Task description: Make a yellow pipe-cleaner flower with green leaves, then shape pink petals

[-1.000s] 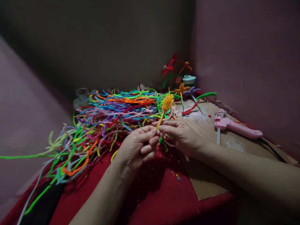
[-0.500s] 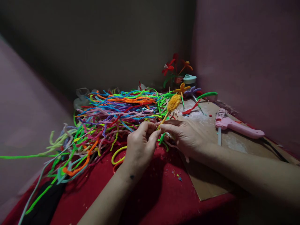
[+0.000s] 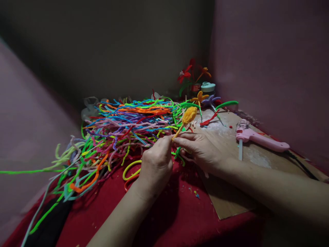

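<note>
A thick heap of bright fuzzy stems (image 3: 128,118) spreads from the left of the frame to its center, across a red-draped tabletop (image 3: 87,219). Just below center, a yellow loop (image 3: 124,172) and a red loop (image 3: 125,185) emerge more fully beside the left wrist, uncovered as it rolls over. The left hand (image 3: 157,163), at center, now turns its back to the camera; a second earlier its curled fingers face the lens. Those fingers close in near the foot of a slim yellow stalk (image 3: 178,133), though the knuckles hide their exact grip. The stalk tilts up and right to a yellow bulb-shaped head (image 3: 189,115), shifted slightly right over the same second and clear of the fingers. Right of center, the right hand (image 3: 205,149) pinches the stalk's lower end between thumb and fingers, its pose almost unchanged. The pairing suggests a twist or wrap by the left hand while the right steadies, with the work centered on the stalk's base. Farther right, a pink glue gun (image 3: 267,140) lies unmoved on cardboard (image 3: 231,202).
</note>
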Demonstrator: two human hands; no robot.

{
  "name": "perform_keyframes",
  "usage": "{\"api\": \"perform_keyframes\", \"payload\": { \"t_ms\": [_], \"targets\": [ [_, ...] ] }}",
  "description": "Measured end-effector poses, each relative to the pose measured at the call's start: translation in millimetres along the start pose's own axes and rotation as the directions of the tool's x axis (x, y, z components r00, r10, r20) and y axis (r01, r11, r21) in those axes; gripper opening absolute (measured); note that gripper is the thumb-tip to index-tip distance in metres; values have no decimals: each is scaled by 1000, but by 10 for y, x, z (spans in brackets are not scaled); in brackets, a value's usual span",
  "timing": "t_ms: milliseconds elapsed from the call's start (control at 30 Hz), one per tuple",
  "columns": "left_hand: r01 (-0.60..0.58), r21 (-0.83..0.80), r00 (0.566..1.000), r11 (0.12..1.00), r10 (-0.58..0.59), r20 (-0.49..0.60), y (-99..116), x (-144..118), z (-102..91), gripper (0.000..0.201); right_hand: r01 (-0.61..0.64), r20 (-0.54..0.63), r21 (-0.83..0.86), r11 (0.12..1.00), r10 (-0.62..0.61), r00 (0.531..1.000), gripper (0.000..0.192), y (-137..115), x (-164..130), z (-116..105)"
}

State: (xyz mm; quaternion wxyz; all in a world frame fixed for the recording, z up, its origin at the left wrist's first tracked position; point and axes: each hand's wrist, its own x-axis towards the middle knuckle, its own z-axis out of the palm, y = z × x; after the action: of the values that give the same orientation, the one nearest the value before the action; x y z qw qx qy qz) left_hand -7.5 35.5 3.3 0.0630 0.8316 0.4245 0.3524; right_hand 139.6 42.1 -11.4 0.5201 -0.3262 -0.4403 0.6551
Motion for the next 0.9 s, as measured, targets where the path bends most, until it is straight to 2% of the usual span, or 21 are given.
{"api": "perform_keyframes", "payload": {
  "t_ms": [100, 233, 400, 500, 633, 733, 800, 900],
  "targets": [
    [69, -132, 997, 989, -73, -29, 53, 24, -46, 17, -10, 19, -23, 1000, 11, 1000, 25, 22, 17, -27],
    [252, -300, 966, 920, -255, 31, 122, 59, -105, 13, 4, 47, -47, 999, -2, 999, 25, 10, 18, -27],
    [420, -501, 905, 757, -389, 170, 165, 97, -139, 14, -6, 52, -26, 1000, 8, 999, 24, -15, 5, -20],
    [494, -601, 862, 628, -443, 245, 181, 122, -157, 14, -32, 56, 2, 999, 32, 998, 24, -18, 11, -19],
    [592, -696, 794, 406, -442, 418, 165, 143, -191, 16, -30, 97, 90, 995, 21, 995, 25, -27, 34, -16],
    [639, -716, 756, 282, -401, 517, 127, 144, -207, 16, -71, 132, 125, 990, 54, 990, 32, -20, 51, -27],
    [644, -724, 753, 248, -370, 544, 108, 142, -208, 15, -82, 133, 145, 986, 63, 989, 33, -14, 54, -33],
    [627, -731, 771, 270, -348, 533, 112, 138, -203, 16, -64, 100, 166, 984, 48, 994, 27, -17, 45, -26]
  ]
}}
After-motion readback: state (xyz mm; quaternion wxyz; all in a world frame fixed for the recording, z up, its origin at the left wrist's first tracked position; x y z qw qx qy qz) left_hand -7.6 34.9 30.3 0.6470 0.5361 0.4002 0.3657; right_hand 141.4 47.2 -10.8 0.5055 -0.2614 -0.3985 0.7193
